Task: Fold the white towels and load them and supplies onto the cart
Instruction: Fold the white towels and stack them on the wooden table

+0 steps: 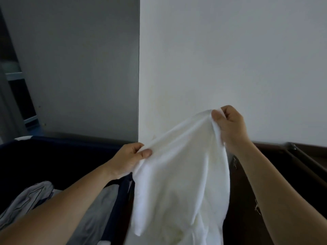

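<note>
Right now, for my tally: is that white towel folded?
Not folded. The towel hangs loose and bunched, its top edge pinched by the left hand and right hand.

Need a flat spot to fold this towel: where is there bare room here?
Bare room: the dark brown surface at right, between the hanging white towel and the metal rail. Crowded: the dark blue bin at left, which holds crumpled linens.

White towel (180, 174), navy bin (70, 144)
</note>
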